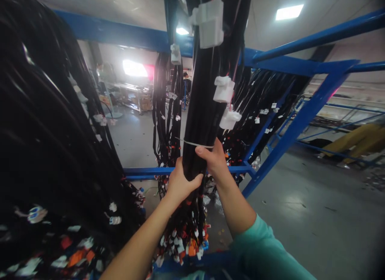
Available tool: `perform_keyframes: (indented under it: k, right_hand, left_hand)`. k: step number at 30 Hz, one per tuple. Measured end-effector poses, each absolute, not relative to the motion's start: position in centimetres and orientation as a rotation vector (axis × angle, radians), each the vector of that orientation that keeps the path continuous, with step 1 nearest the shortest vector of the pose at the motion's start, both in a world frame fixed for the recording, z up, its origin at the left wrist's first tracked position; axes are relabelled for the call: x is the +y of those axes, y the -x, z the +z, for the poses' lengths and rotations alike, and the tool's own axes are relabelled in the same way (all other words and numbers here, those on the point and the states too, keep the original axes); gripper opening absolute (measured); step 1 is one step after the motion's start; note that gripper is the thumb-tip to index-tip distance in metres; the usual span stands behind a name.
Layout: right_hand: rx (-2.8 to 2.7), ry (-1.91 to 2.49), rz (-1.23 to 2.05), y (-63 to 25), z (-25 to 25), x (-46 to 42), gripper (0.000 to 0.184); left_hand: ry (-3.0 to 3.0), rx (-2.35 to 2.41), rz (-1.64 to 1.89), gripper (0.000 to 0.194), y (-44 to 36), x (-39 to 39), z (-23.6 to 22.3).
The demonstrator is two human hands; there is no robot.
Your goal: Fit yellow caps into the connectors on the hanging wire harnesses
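A thick bundle of black wire harnesses (203, 95) hangs in front of me. My left hand (182, 181) wraps round it from the left, low down. Slightly higher, my right hand (213, 156) grips the right side, its thumb close under a thin white cable tie (195, 143) that circles the bundle. The tie's loose tail sticks out to the left. White plastic connectors (224, 88) sit along the bundle's right side above my hands. Below them, the harness ends fan out into small white, orange and red connectors (191, 248). Fingers behind the bundle are hidden.
A blue metal rack (313, 107) surrounds the bundle, with a lower crossbar (150, 172) behind it. More black harnesses (45, 123) hang close on the left, others (261, 99) behind on the right. Grey floor (300, 216) lies beyond. A person in mustard trousers (357, 141) is far right.
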State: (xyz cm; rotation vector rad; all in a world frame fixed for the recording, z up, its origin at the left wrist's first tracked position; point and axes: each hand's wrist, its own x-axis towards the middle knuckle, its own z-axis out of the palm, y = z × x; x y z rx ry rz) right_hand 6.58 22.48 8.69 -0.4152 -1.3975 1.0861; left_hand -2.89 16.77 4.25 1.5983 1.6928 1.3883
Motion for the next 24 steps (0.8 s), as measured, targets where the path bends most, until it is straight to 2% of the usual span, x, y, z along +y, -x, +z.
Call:
perform_keyframes:
  k: [6, 12, 24]
  right_hand:
    - [-1.507, 0.308, 1.058, -7.0, 12.2, 23.4, 0.058]
    - [-1.560, 0.248, 1.065, -7.7, 13.5, 24.2, 0.057]
    - [-1.588, 0.317, 0.874, -7.6, 17.2, 24.5, 0.030]
  left_hand:
    - [-1.620, 1.684, 1.423, 0.052, 2.8, 17.1, 3.9]
    - [-1.603, 1.657, 1.443, 0.052, 2.4, 17.0, 4.1]
    - [-1.567, 1.632, 1.506, 0.049, 1.6, 17.4, 3.9]
